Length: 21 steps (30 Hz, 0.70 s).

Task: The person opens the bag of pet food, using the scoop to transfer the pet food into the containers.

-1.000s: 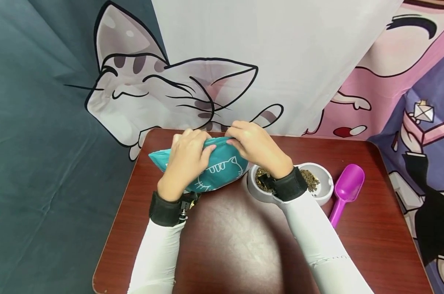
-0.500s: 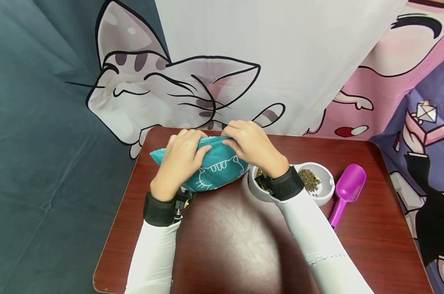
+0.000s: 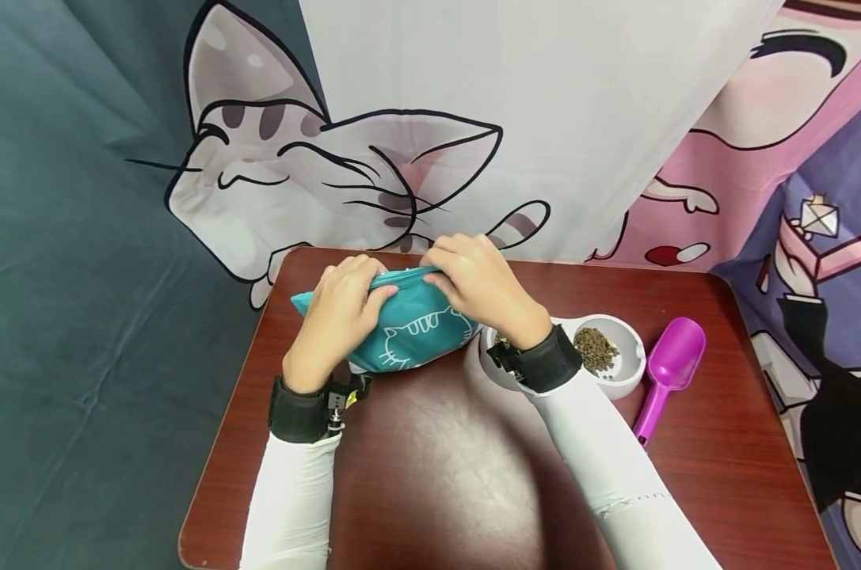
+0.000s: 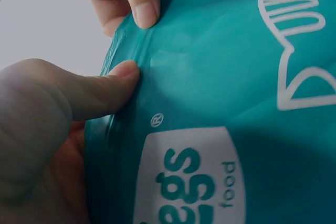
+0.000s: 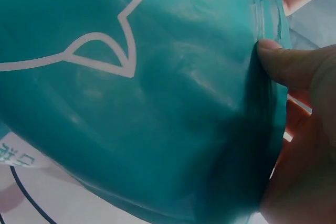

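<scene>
A teal food bag (image 3: 423, 332) with white cat line drawings lies at the back of the table, its top edge turned away from me. My left hand (image 3: 336, 315) pinches that edge toward its left side, thumb on the front face and fingers behind. Further right along the same edge, my right hand (image 3: 483, 283) pinches it likewise. In the left wrist view, the left thumb (image 4: 113, 85) presses beside a ridged seal strip. The right wrist view has the right thumb (image 5: 283, 61) on that strip, a small gap from the other thumb. Most fingertips are hidden behind the bag.
Right of the bag stands a grey-white double bowl (image 3: 637, 372), partly under my right wrist. Brown kibble (image 3: 594, 351) lies in both its compartments. Beside it is a purple scoop (image 3: 676, 358). A cat-printed cloth (image 3: 430, 174) hangs behind the brown table (image 3: 459, 475).
Both hands have shifted left along the bag's top edge, still pinching it. The bag, bowl and scoop stay about where they were.
</scene>
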Motion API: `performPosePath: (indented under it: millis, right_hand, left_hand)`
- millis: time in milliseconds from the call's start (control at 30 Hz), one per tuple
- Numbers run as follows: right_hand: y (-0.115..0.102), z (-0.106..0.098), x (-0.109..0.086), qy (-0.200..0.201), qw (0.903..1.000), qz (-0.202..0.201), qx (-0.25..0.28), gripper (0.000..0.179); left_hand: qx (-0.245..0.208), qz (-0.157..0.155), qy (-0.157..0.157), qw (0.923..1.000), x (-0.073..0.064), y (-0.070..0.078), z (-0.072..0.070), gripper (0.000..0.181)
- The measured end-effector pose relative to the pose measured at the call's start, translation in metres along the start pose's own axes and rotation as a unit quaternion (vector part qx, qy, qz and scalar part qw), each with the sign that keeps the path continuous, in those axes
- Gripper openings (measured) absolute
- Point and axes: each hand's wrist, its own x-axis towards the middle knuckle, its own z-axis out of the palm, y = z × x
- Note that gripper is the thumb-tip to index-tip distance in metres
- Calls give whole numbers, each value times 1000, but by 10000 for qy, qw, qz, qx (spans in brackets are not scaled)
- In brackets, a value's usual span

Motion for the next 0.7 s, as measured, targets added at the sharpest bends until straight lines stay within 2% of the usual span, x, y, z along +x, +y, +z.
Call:
performPosePath:
  millis: [200,367,500,600,700]
  right_hand:
    - [-9,3,4,-5,10000,-59,-44,14]
    - [-11,6,6,121,9999,24,51,15]
    - [-12,6,6,66,10000,42,-20,14]
    - [-13,6,6,-12,9999,58,-118,16]
    - [-14,7,8,-67,9999,33,-139,18]
  left_hand:
    - [120,-26,-97,9999,-2,1,-4,16]
    - [306,-290,-248,9988,-10,-6,-16,16]
    - [-135,-422,-326,9985,-15,-15,-23,12]
    - [-446,-333,-288,9980,-15,-18,-24,12]
    - [-492,-248,-172,9983,-15,-20,-23,14]
